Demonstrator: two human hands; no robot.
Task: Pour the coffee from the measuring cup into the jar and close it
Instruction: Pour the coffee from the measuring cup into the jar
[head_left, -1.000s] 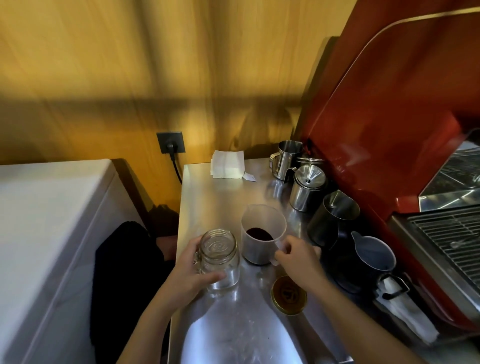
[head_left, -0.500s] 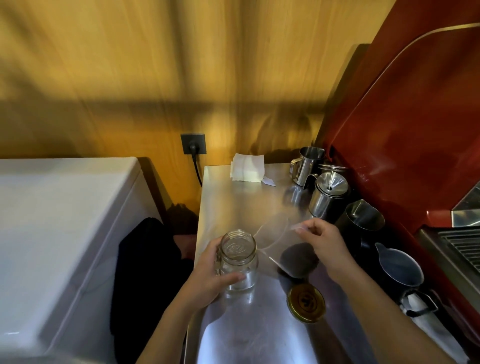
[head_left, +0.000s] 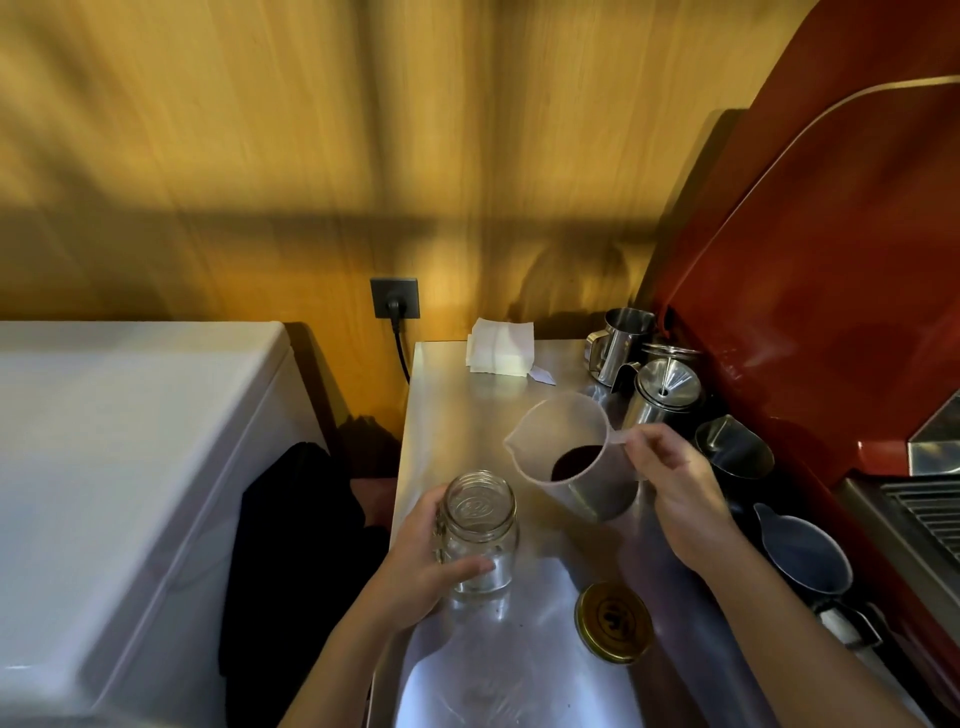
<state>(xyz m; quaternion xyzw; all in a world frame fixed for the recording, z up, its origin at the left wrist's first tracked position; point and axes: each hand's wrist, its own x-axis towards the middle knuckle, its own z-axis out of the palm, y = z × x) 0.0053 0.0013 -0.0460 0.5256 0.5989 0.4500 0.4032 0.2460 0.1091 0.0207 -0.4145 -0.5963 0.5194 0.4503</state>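
An open, empty glass jar (head_left: 480, 530) stands on the steel counter (head_left: 467, 410), and my left hand (head_left: 421, 566) is wrapped around its left side. My right hand (head_left: 675, 493) grips the handle of a translucent plastic measuring cup (head_left: 566, 452), lifted off the counter and tilted left, spout toward the jar. Dark coffee sits low inside the cup. The spout is up and to the right of the jar's mouth, with a gap between them. The jar's gold lid (head_left: 614, 621) lies on the counter to the right of the jar.
Steel pitchers (head_left: 621, 338) and a lidded steel pot (head_left: 665, 395) line the counter's right side, with dark jugs (head_left: 732, 452) against a red espresso machine (head_left: 831, 312). Folded white paper (head_left: 501, 345) lies at the back. A white appliance (head_left: 130, 467) stands to the left.
My right hand has lifted the measuring cup off the counter and tipped it toward the jar. My left hand has stayed on the jar.
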